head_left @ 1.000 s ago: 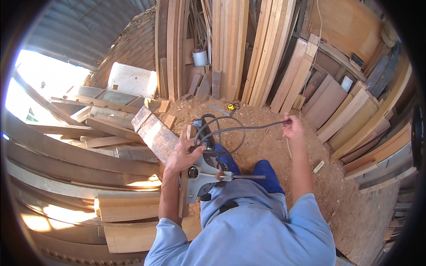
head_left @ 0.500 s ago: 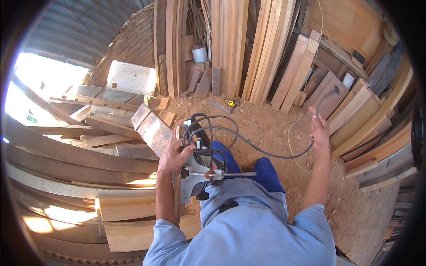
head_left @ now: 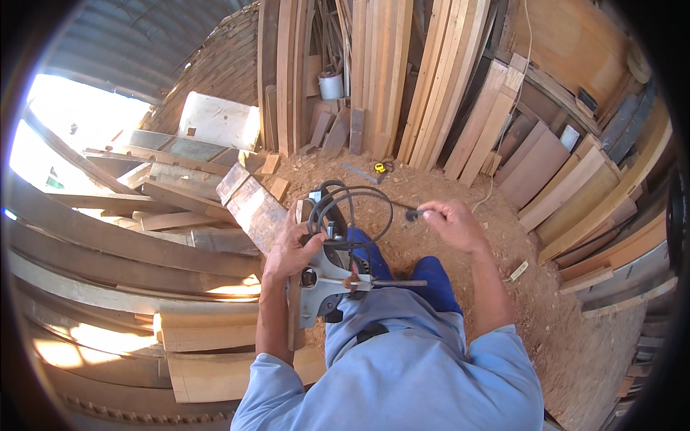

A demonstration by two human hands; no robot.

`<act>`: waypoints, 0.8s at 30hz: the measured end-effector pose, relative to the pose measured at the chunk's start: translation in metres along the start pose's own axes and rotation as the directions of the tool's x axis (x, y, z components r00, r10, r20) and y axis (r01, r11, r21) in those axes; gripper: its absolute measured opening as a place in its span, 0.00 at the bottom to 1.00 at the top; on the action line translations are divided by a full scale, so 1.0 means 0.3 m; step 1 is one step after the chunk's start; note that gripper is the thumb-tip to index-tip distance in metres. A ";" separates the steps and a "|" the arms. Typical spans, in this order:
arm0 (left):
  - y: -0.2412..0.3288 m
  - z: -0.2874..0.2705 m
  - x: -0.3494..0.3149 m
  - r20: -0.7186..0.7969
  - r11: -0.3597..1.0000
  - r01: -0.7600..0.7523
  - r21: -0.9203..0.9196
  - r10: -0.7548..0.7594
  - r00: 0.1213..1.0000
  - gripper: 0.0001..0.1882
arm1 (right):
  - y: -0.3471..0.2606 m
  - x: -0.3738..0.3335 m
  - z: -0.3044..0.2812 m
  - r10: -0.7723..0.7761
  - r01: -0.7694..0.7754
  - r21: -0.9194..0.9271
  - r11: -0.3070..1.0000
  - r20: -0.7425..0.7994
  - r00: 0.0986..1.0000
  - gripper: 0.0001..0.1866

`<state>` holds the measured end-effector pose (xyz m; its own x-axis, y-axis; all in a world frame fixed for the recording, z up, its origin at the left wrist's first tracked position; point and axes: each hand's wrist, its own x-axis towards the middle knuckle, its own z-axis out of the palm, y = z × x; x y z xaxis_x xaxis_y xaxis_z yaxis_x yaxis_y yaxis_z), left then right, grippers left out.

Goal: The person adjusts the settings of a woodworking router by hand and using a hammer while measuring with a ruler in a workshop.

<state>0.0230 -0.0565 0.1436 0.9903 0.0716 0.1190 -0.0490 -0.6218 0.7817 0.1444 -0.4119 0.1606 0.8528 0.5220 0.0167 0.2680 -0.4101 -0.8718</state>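
Note:
A corded power tool [head_left: 320, 284] with a grey metal base and a thin metal rod rests against my left thigh; it looks like a circular saw. My left hand [head_left: 287, 248] is closed on its upper end, beside a narrow strip of wood and the looped cable. The black power cord [head_left: 392, 208] hangs in loops above the tool. My right hand [head_left: 456, 224] pinches that cord close to its dark plug [head_left: 412, 215], in front of my knees. Part of the tool's body is hidden behind the cord and my left hand.
A worn board [head_left: 251, 205] leans beyond my left hand, with stacked planks [head_left: 208, 337] nearer. On the sawdust-covered floor lie a yellow tape measure [head_left: 379, 167] and a pale connector [head_left: 519, 271]. Upright timber [head_left: 374, 86] and a white bucket [head_left: 330, 86] stand ahead; more boards [head_left: 568, 187] lean right.
My right hand has come left and inward from the far right with the cord, which was stretched across and now hangs in looser loops. The left hand keeps its hold on the tool.

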 end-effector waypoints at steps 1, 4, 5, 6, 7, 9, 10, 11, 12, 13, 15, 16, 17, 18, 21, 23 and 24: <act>0.004 -0.004 0.005 0.008 1.000 -0.013 0.010 0.013 1.000 0.08 | -0.011 -0.005 -0.016 0.037 -0.035 0.065 0.997 -0.038 0.999 0.12; -0.005 -0.028 0.007 0.075 0.999 0.050 0.008 -0.050 0.996 0.10 | -0.061 0.003 -0.041 0.051 -0.036 0.172 0.985 -0.086 0.995 0.11; -0.011 -0.031 0.011 0.098 0.997 0.076 0.004 -0.076 0.992 0.11 | -0.074 0.007 -0.047 0.038 -0.020 0.186 0.982 -0.098 0.994 0.10; -0.023 -0.029 0.017 0.103 0.996 0.092 0.009 -0.093 0.990 0.11 | -0.083 0.013 -0.041 0.020 -0.002 0.184 0.983 -0.096 0.995 0.10; -0.029 -0.027 0.013 0.092 0.995 0.099 0.011 -0.100 0.991 0.11 | -0.092 0.021 -0.027 0.001 0.016 0.183 0.983 -0.093 0.996 0.10; 0.011 -0.020 0.012 0.063 0.995 0.101 0.007 -0.102 0.993 0.11 | -0.106 0.036 0.008 -0.018 0.035 0.158 0.987 -0.108 0.994 0.10; 0.030 -0.014 0.010 0.041 0.995 0.098 0.002 -0.098 0.994 0.11 | -0.117 0.045 0.029 -0.023 0.040 0.132 0.990 -0.124 0.992 0.10; 0.029 -0.016 0.010 0.068 0.994 0.108 0.008 -0.108 0.992 0.11 | -0.127 0.057 0.052 -0.035 0.051 0.112 0.992 -0.136 0.990 0.10; 0.027 -0.018 0.016 0.096 0.993 0.117 0.013 -0.118 0.988 0.11 | -0.131 0.065 0.069 -0.042 0.056 0.101 0.993 -0.132 0.990 0.10; 0.031 -0.016 0.014 0.094 0.995 0.099 0.012 -0.100 0.991 0.10 | -0.132 0.071 0.086 -0.049 0.061 0.090 0.994 -0.129 0.990 0.10; 0.052 -0.005 0.013 0.065 0.999 0.034 0.008 -0.034 0.997 0.09 | -0.128 0.088 0.117 -0.090 0.087 -0.033 0.996 -0.087 0.992 0.12; 0.059 -0.003 0.011 0.048 1.000 0.016 0.000 -0.016 0.999 0.08 | -0.128 0.102 0.131 -0.122 0.115 -0.145 0.983 -0.044 0.992 0.13; 0.068 -0.002 0.009 0.031 1.000 -0.002 -0.006 0.003 1.000 0.08 | -0.130 0.110 0.146 -0.148 0.144 -0.255 0.956 0.001 0.989 0.15; 0.072 0.002 0.013 0.030 1.000 0.004 -0.020 -0.004 1.000 0.08 | -0.119 0.116 0.170 -0.165 0.163 -0.329 0.930 0.021 0.986 0.16; 0.053 0.003 0.024 0.064 1.000 0.013 -0.005 -0.013 0.998 0.08 | -0.149 0.125 0.220 -0.105 0.162 -0.476 0.864 0.144 0.984 0.22; 0.048 0.004 0.021 0.052 1.000 0.028 -0.013 -0.027 0.998 0.08 | -0.153 0.114 0.202 -0.210 0.190 -0.169 0.967 -0.107 0.972 0.19; 0.057 0.007 0.016 0.021 0.998 0.042 -0.036 -0.041 0.999 0.08 | -0.142 0.108 0.193 -0.221 0.226 -0.008 0.974 -0.239 0.946 0.18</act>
<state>0.0273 -0.0683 0.1561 0.9940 0.0804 0.0736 -0.0121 -0.5896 0.8076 0.1347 -0.3340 0.1700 0.8540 0.4059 0.3256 0.4575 -0.2878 -0.8413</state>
